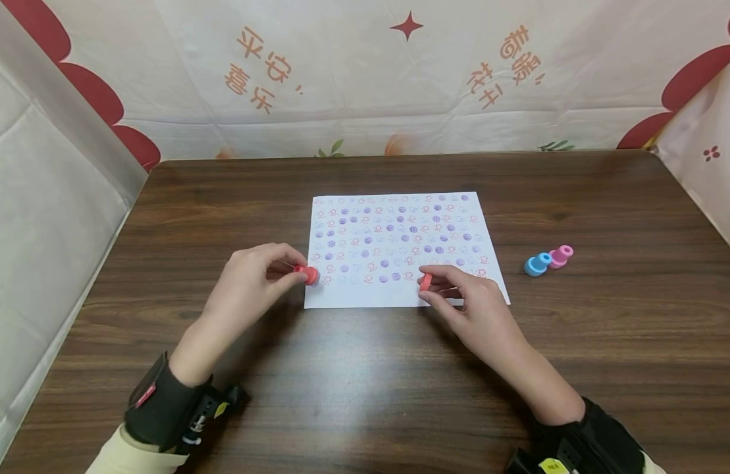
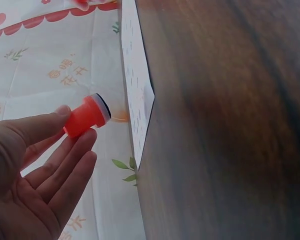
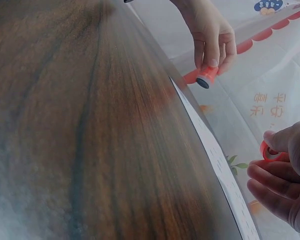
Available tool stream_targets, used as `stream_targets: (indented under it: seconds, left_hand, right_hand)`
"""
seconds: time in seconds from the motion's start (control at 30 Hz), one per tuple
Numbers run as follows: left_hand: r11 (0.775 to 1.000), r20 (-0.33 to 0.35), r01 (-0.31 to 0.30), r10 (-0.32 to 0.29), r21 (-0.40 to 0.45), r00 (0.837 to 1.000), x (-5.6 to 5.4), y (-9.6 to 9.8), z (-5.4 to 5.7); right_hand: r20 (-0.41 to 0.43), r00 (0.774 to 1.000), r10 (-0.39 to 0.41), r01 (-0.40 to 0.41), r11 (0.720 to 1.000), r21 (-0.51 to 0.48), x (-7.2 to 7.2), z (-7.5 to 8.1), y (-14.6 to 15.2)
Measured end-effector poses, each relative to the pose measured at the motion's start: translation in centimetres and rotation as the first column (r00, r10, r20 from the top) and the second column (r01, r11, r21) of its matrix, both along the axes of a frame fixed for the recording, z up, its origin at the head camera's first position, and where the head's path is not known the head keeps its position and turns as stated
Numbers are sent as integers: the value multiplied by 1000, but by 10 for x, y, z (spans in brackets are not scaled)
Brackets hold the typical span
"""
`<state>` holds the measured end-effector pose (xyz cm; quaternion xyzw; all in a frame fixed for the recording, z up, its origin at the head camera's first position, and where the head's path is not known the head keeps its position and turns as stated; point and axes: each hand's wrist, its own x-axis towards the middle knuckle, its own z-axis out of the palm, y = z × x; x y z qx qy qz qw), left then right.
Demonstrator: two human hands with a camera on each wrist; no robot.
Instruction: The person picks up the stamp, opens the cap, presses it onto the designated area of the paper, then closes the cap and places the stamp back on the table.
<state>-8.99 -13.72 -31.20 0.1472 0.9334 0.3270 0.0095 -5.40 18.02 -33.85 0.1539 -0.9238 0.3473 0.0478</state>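
My left hand (image 1: 255, 276) pinches a red stamp (image 1: 309, 274) between thumb and fingertips, over the left edge of the printed paper. In the left wrist view the stamp (image 2: 85, 117) shows a white band and a dark face turned away from the palm. Across the sheet, my right hand (image 1: 471, 303) pinches a small red cap (image 1: 426, 282) above the lower right part of the paper. Seen from the right wrist, that cap (image 3: 271, 152) is round and hollow. The white paper (image 1: 353, 297) carries rows of purple, red and light blue stamped marks.
A blue stamp (image 1: 537, 265) and a pink stamp (image 1: 561, 256) stand side by side to the right of the paper. The brown wooden table (image 1: 341, 382) ends at a pale printed cloth (image 1: 353, 79) behind it.
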Motion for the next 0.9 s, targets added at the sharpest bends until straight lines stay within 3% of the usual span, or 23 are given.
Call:
stream_targets:
  seconds: [0.53, 0.9]
  left_hand:
    - [989, 16, 35, -33, -146, 999, 0, 6, -4]
    - [984, 12, 43, -41, -175, 999, 2, 11, -10]
  right_hand:
    - [-7, 1000, 6, -6, 1000, 1, 0, -2, 0]
    - [-22, 1000, 12, -12, 1000, 4, 0, -2, 0]
